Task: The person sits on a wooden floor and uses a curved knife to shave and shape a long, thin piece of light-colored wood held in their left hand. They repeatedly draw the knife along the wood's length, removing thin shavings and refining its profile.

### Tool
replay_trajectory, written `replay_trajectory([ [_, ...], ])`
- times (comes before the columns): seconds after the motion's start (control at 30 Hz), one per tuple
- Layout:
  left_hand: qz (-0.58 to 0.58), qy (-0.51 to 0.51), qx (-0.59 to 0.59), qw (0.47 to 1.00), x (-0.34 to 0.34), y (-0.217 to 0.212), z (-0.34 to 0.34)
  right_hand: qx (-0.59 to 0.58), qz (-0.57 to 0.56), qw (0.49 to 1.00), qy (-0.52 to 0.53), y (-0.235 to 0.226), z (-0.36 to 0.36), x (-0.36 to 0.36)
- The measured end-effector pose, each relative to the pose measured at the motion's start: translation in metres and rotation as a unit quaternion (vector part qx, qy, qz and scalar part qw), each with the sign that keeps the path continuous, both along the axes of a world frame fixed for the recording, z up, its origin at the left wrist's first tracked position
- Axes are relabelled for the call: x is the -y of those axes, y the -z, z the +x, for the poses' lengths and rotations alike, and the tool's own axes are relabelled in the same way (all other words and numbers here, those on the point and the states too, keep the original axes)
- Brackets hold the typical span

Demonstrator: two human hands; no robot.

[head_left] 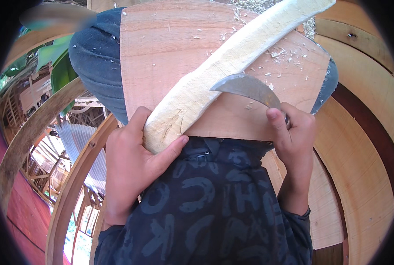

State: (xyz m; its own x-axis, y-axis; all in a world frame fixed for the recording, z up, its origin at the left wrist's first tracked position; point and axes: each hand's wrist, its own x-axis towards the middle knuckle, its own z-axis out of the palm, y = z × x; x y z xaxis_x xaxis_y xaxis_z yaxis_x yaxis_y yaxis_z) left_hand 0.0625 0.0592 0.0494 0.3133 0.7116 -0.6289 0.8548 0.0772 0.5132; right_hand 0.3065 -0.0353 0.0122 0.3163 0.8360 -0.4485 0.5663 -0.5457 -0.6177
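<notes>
A long pale piece of wood, its bark stripped off, slants from near my lap up to the far right. My left hand grips its near end, thumb on one side and fingers round the other. In my right hand is a curved knife, its handle mostly hidden by my fingers. The hooked blade points left, its tip at the right edge of the wood; whether it touches I cannot tell. Beneath both lies a flat wooden board across my legs.
Wood shavings are scattered over the board, with more beyond its far edge. Plank flooring runs along the right. At the left, a wooden rail borders a drop, with a corrugated sheet and green leaves beyond.
</notes>
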Motion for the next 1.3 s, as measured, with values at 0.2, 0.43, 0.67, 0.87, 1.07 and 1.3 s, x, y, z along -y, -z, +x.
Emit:
replay_trajectory([
  [0.2, -0.035, 0.013, 0.024, 0.999, 0.004, 0.003, -0.002, 0.08, 0.01, 0.992, -0.1, -0.002, -0.024, 0.002],
  [0.43, -0.011, 0.026, 0.042, 0.999, 0.009, 0.006, -0.001, 0.197, 0.027, 0.968, -0.155, -0.001, -0.012, -0.003],
  [0.67, -0.002, 0.025, 0.02, 0.999, 0.011, 0.008, -0.002, 0.272, 0.058, 0.946, -0.166, 0.007, 0.003, -0.007],
  [0.87, 0.014, 0.036, 0.023, 0.999, 0.012, 0.009, -0.002, 0.296, 0.072, 0.938, -0.164, 0.006, 0.005, -0.01],
  [1.07, 0.002, 0.048, 0.042, 0.998, 0.012, 0.015, -0.017, 0.288, 0.0, 0.952, 0.1, 0.007, 0.096, -0.009],
  [1.3, 0.01, 0.043, 0.034, 0.998, 0.013, 0.011, -0.004, 0.211, 0.027, 0.96, -0.182, -0.005, -0.005, -0.012],
])
